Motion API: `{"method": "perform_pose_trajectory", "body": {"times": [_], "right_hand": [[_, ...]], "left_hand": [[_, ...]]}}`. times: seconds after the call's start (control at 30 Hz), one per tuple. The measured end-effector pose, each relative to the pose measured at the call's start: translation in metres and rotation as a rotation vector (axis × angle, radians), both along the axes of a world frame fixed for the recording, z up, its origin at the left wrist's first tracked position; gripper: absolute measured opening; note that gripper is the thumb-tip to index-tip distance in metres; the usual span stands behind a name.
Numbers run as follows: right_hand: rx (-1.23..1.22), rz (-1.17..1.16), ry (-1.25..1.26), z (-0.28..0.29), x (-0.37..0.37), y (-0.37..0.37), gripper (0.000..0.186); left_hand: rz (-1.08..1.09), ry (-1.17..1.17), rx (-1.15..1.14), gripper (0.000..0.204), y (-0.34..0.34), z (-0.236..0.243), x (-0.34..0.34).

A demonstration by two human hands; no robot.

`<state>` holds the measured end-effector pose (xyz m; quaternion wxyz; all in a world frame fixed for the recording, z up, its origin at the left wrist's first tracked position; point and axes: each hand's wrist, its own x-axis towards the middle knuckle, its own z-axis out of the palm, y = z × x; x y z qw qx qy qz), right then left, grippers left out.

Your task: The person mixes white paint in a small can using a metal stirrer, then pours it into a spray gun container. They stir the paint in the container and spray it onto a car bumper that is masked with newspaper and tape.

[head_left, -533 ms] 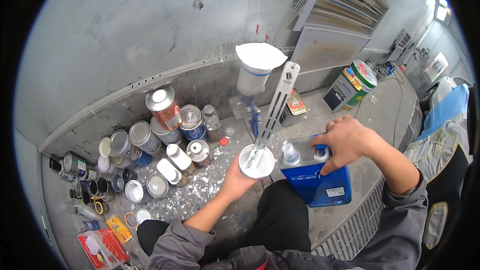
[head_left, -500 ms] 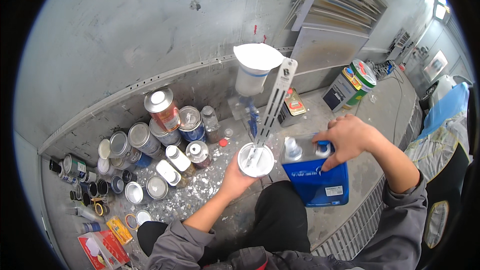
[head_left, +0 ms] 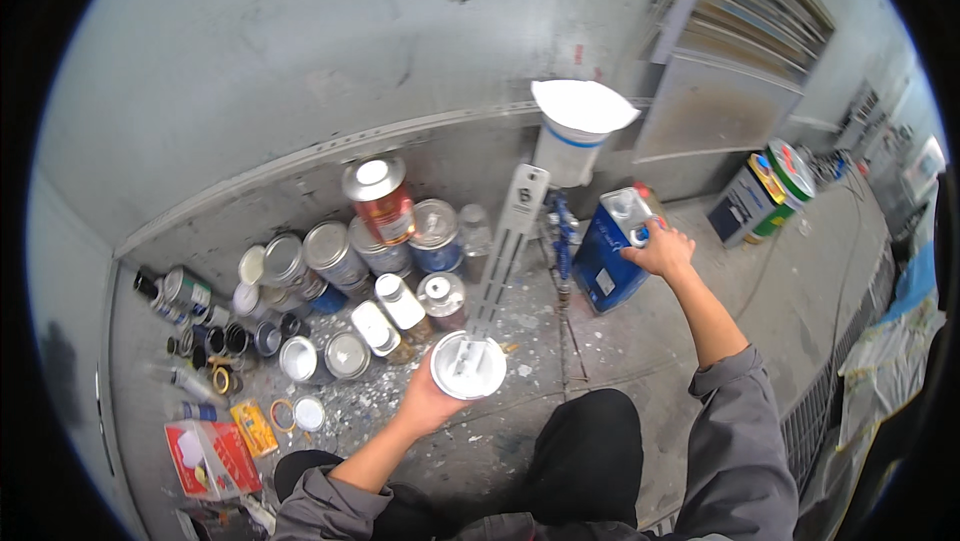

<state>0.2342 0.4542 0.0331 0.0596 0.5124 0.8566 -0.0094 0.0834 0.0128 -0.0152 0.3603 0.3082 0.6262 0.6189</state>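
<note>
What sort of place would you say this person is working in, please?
Most likely a paint-mixing corner of a workshop or spray booth. Many paint tins stand against the grey wall, the floor is paint-spattered, and the left hand holds a white cup while the right hand grips a blue canister.

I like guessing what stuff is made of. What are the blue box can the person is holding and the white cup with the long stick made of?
The blue can looks like painted metal: flat sides, sharp folded edges, a silvery top. The right hand grips its top. The white cup in the left hand looks like plastic, smooth and dull, though that is less sure. The stick looks like pale flat plastic or metal; I cannot tell which.
</note>
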Motion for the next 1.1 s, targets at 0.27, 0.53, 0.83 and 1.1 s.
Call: {"method": "perform_pose_trajectory", "body": {"times": [0.27,0.53,0.83,1.1], "right_hand": [[0.238,-0.077,0.256,-0.061,-0.015,-0.002,0.096],[-1.186,0.421,1.127,0.069,-0.009,-0.211,0.057],[-0.687,1.023,0.771,0.081,-0.026,-0.289,0.036],[-0.556,1.095,0.840,0.082,-0.058,-0.291,0.040]], "left_hand": [[-0.035,0.163,-0.044,0.094,-0.017,0.009,-0.002],[-0.133,0.452,-0.038,0.081,-0.016,-0.008,-0.024],[0.022,0.500,-0.034,0.086,-0.039,-0.007,-0.071],[-0.034,0.665,0.019,0.083,-0.063,0.009,-0.098]]}}
